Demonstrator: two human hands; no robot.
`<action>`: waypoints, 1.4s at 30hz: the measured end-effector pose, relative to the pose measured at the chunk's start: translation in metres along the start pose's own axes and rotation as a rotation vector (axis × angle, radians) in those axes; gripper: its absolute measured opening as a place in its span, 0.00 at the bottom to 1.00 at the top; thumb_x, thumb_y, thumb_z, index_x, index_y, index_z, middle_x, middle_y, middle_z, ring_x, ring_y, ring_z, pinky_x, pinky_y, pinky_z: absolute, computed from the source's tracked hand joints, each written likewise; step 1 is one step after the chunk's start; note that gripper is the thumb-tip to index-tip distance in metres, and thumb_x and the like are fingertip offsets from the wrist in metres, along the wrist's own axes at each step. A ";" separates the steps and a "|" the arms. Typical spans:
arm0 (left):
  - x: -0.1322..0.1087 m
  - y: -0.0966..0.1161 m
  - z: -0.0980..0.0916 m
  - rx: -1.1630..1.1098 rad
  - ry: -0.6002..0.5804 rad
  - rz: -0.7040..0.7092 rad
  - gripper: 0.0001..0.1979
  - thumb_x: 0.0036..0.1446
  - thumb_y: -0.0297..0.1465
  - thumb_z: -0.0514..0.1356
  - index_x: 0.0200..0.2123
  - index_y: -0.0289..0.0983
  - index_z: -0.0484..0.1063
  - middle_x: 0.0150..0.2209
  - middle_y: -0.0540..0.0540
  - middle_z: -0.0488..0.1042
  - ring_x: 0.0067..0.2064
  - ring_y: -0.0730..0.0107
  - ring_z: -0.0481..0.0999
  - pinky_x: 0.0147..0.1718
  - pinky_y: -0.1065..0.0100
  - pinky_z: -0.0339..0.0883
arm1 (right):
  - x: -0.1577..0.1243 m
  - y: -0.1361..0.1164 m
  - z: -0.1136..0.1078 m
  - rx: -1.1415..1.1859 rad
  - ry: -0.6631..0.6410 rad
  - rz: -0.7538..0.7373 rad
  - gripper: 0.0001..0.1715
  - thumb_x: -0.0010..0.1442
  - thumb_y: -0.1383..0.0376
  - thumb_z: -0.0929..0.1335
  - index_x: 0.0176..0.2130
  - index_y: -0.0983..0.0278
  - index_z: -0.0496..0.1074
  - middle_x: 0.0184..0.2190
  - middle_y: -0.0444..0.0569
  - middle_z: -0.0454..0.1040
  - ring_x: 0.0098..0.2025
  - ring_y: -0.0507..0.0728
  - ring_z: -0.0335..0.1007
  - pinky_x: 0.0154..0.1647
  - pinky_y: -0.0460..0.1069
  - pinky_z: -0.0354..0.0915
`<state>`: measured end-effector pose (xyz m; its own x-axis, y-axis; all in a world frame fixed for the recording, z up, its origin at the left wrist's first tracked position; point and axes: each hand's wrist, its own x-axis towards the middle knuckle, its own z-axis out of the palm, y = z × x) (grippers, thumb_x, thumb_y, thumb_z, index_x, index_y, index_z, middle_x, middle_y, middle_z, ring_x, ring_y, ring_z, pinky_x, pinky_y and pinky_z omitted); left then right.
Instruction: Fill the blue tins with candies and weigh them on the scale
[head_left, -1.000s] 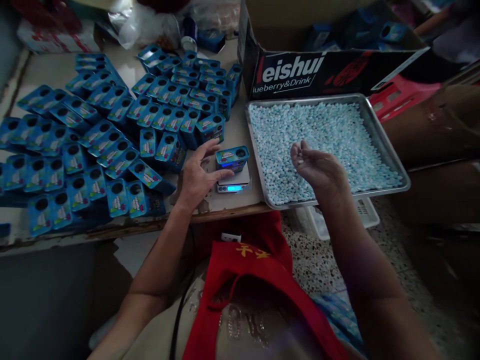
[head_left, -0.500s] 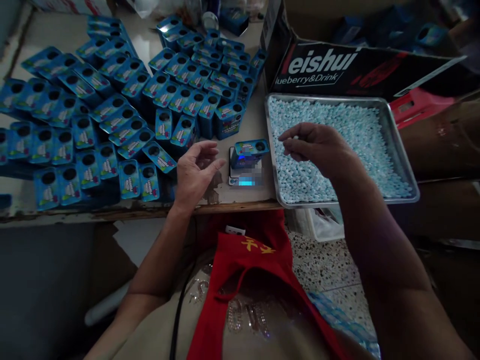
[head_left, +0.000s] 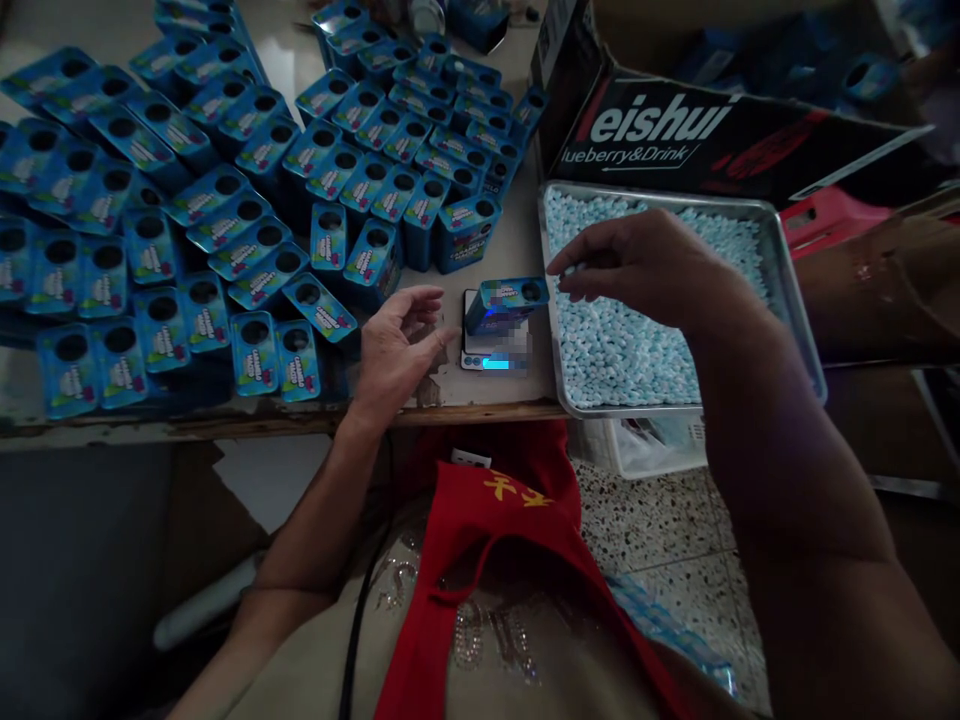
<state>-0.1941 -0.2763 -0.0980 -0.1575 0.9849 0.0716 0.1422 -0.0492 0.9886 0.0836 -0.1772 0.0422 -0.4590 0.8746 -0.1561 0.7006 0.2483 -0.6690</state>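
A small digital scale with a lit display lies near the table's front edge. On it stands a blue candy tin. My left hand hovers just left of the scale, fingers loosely curved, thumb apart, holding nothing. Over the left part of a metal tray is my right hand, its thumb and fingertips drawn close in a pinch near the tin's right side. Whatever is between those fingertips is too small to make out. Pale blue and white candies fill the tray.
Many blue tins with round holes on top stand in rows across the left and middle of the table. Behind the tray is a black carton with more blue tins inside. A red plastic object lies right of the tray.
My right hand has shifted slightly left across the tray, towards the tin on the scale. My left hand keeps about the same pose. The view has shifted a little.
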 end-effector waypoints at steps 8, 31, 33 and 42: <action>0.001 -0.007 -0.001 -0.010 -0.028 -0.043 0.26 0.54 0.32 0.78 0.56 0.40 0.83 0.53 0.42 0.85 0.53 0.57 0.85 0.61 0.55 0.83 | 0.007 -0.008 0.006 -0.203 -0.013 -0.037 0.08 0.62 0.67 0.78 0.43 0.58 0.89 0.30 0.47 0.80 0.37 0.61 0.77 0.39 0.56 0.71; 0.007 -0.008 0.005 -0.010 -0.056 -0.056 0.24 0.53 0.34 0.78 0.53 0.41 0.84 0.54 0.43 0.85 0.51 0.57 0.85 0.57 0.57 0.84 | 0.003 -0.021 0.081 -0.023 0.237 0.007 0.33 0.66 0.42 0.75 0.68 0.39 0.78 0.51 0.48 0.88 0.64 0.72 0.75 0.55 0.66 0.74; 0.007 -0.006 0.007 -0.006 -0.053 -0.050 0.23 0.53 0.35 0.78 0.53 0.41 0.84 0.54 0.43 0.85 0.51 0.57 0.85 0.55 0.58 0.84 | 0.003 -0.025 0.085 -0.026 0.268 0.011 0.35 0.67 0.42 0.75 0.70 0.40 0.76 0.54 0.48 0.87 0.65 0.72 0.74 0.57 0.66 0.73; 0.011 0.005 0.005 0.043 -0.019 -0.024 0.23 0.54 0.34 0.79 0.53 0.40 0.83 0.52 0.43 0.86 0.50 0.57 0.86 0.54 0.58 0.84 | -0.039 0.069 0.044 -0.034 0.505 0.050 0.23 0.73 0.52 0.68 0.62 0.51 0.78 0.63 0.57 0.80 0.64 0.73 0.76 0.61 0.67 0.74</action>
<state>-0.1899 -0.2644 -0.0932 -0.1432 0.9887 0.0448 0.1803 -0.0185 0.9834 0.1258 -0.2128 -0.0294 -0.1086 0.9760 0.1889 0.7366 0.2066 -0.6440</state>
